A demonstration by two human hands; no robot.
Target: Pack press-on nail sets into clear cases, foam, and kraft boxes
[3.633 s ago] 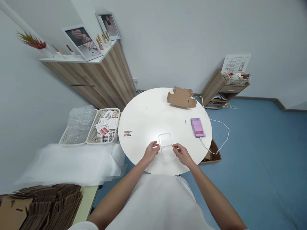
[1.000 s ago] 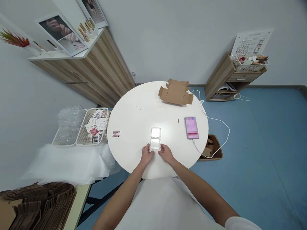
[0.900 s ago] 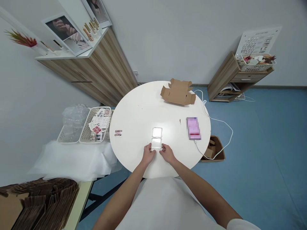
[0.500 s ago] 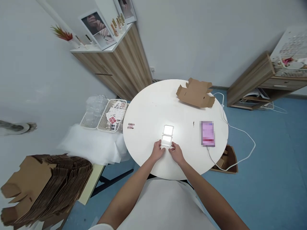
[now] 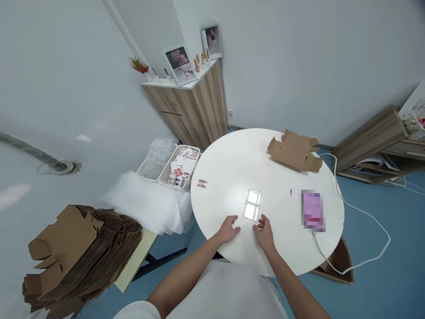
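A clear hinged plastic case (image 5: 251, 212) lies unfolded on the round white table (image 5: 226, 173), its two halves in line and their bright panels catching the light. My left hand (image 5: 228, 228) rests to the left of the case, apart from it, thumb and fingers spread with nothing between them. Close by the case's lower right corner is my right hand (image 5: 264, 232), thumb and fingers apart and slightly bent; whether a fingertip touches the rim, I cannot tell. Two short rows of small dark-pink pieces (image 5: 202, 183) lie near the table's left edge.
An unfolded cardboard box (image 5: 294, 153) lies at the back right; a pixelated purple device (image 5: 312, 210) with a white cable (image 5: 368, 217) sits right. Left of the table are a white basket of cards (image 5: 161, 178), bubble-like clear packaging (image 5: 158, 153) and stacked flat cardboard (image 5: 99, 257).
My left hand has drawn away leftward from the case. My right hand stays near its lower right corner. The camera view has turned left, so everything appears shifted right and down.
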